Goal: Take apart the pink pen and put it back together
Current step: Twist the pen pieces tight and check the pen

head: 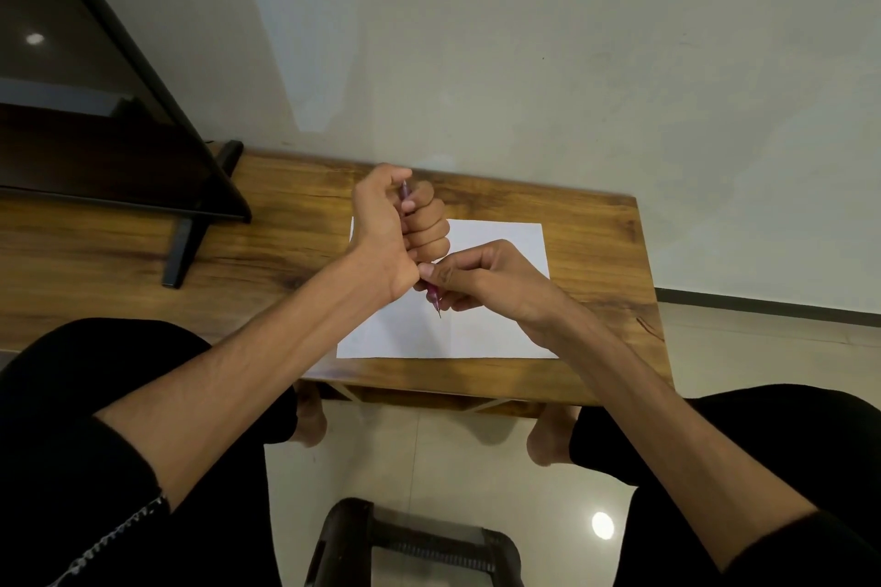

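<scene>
The pink pen (433, 298) is held in the air above a white sheet of paper (496, 329), with its metal tip pointing toward me. My left hand (398, 231) is closed in a fist around the pen's barrel, and the barrel's far end pokes out at the top of the fist. My right hand (481, 279) pinches the tip end of the pen between thumb and fingers, just below the left fist. Most of the pen is hidden inside both hands.
The paper lies on a low wooden table (596, 262) against a pale wall. A dark screen on a black stand (190, 234) occupies the table's left side. My knees in black trousers flank the table's near edge, and a dark stool sits below.
</scene>
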